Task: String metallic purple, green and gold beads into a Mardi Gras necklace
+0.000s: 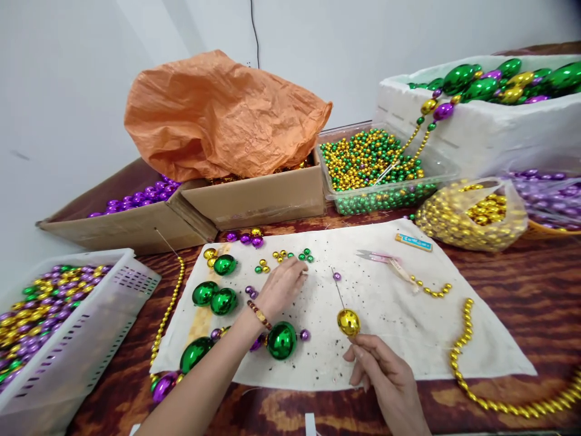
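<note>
"Where's the gold bead [348, 322]?"
"At the right hand [379, 369]'s fingertips, just ahead and slightly left. Thumb and finger pinch its near end; whether they also grip the needle [338, 292] inside, I can't tell."

"And the needle's long axis?"
"It points out of the bead's far side, away from that hand and a little leftward. A purple bead [336, 277] sits by its tip, threaded or merely behind, I can't tell."

"The left hand [285, 284]?"
"Left of the needle, farther from the gold bead than the right. Its fingers curl beside the small green beads [307, 251]; their grip is hidden."

"Farther out?"
"Snips [379, 257] ahead of the right hand, a gold string [455, 363] to its right."
</note>
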Motion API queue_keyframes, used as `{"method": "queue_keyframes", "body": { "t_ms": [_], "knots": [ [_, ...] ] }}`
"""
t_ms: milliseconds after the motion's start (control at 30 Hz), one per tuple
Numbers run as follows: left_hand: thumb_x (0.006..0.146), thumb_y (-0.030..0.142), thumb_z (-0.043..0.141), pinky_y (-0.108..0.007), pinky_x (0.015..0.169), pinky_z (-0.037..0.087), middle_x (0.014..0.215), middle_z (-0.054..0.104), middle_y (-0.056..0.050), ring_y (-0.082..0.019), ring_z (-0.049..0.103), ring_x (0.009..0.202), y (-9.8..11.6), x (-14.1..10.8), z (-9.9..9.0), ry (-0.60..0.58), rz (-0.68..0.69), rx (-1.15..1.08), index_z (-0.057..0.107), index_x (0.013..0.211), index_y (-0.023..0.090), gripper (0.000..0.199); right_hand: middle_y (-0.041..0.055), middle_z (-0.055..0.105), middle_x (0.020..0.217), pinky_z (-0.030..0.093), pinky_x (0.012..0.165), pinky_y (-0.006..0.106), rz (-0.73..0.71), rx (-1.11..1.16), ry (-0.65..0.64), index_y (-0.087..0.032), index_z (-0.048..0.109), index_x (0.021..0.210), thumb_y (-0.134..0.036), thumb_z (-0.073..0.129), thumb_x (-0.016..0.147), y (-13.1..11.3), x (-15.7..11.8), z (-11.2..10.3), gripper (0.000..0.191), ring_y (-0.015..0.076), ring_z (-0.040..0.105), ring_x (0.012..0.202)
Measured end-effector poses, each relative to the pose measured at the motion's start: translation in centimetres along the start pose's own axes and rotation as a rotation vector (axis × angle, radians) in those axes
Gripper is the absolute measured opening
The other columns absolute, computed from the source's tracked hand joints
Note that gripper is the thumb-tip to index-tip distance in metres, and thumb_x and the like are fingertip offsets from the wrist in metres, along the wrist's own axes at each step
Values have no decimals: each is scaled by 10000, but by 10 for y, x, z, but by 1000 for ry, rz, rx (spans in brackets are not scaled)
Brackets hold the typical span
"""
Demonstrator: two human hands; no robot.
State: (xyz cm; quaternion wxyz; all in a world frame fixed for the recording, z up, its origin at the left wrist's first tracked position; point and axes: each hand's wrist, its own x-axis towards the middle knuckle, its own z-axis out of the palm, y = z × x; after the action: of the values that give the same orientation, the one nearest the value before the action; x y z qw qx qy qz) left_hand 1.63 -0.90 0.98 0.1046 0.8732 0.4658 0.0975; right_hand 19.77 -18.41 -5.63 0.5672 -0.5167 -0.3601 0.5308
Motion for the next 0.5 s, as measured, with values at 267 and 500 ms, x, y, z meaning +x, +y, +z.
{"method": "queue_keyframes", "body": {
  "t_ms": [267, 500],
  "knots": [
    [920, 230, 441, -282, 739, 455, 1024, 578, -41, -182, 590, 879, 45, 37, 21, -200, 251, 32, 575, 1086, 242, 214, 52, 655, 803, 466, 502, 242, -15, 6, -13, -169, 622, 971, -366, 544, 925, 11, -1, -6, 217, 129, 583, 531],
    [916, 228, 448, -333, 782, 449, 962, 579, -70, -217, 577, 911, 37, 30, 18, -148, 143, 219, 576, 978, 210, 143, 48, 651, 780, 464, 481, 242, -12, 16, -9, -167, 624, 946, -394, 553, 912, 7, -1, -4, 240, 132, 568, 517]
  ]
}}
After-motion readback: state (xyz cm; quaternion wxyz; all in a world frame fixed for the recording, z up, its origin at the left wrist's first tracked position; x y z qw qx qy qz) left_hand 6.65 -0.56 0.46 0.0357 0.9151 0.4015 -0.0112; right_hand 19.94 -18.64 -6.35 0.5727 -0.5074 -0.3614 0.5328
